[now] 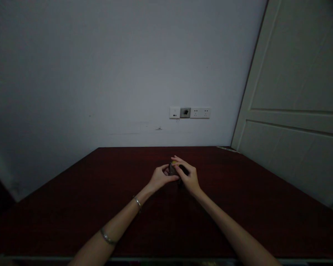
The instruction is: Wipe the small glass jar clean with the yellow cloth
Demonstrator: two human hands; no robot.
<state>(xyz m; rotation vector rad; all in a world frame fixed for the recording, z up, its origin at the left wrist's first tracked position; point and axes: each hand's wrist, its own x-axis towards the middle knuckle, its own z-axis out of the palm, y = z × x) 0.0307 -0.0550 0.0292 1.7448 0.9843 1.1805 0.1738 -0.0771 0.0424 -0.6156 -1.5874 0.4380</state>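
- Lower edge of the frame: my 2 forearms come in and angle toward each other. The left one wears a bangle (107, 237) on the forearm and a wrist bangle (138, 201).
- Under them lies the table (72, 207), dark red and filling the lower half of the frame.
- Centre of the frame: my left hand (159, 178) has its fingers curled in and its thumb closed against the left side of a small dark object (172, 170).
- My right hand (189, 178) meets it from the other side, fingers bent over the top and right of the object, nearly closed on it.
- The object sits between the 2 hands, low over the table. I cannot tell whether it rests on the wood. I judge the 2-sided grip is there to steady so small a thing while the fingertips work on it.
- It is too dim to tell what the object is. A yellowish spot shows on top.
- Farther back: a pale wall (100, 74) with a row of sockets (190, 112) just above the table's far edge.
- Right of the frame: a white door (299, 111).
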